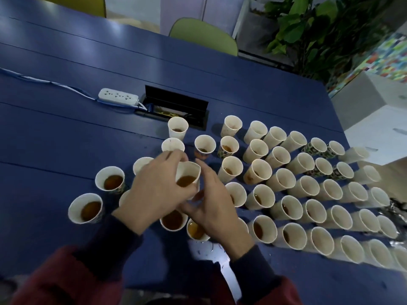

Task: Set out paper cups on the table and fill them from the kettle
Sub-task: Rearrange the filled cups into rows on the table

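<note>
Several white paper cups stand in rows on the blue table [66, 133], some with brown tea in them. My left hand [154, 190] grips one tea-filled cup [188, 176] from its left side, a little above the others. On the cup's right, my right hand [211, 203] has its fingers spread, and the fingertips reach under the cup's base. Cups with tea stand at the left [110, 178] [86, 209] and under my hands [174, 220]. The rows at the right [330, 190] look mostly empty. No kettle is in view.
A white power strip [117, 96] with a blue-white cable lies at the back left, next to an open black cable box [176, 102] set in the table. Green chairs [204, 37] and a plant [326, 31] stand beyond the far edge. A wet patch [211, 249] shines near the front edge.
</note>
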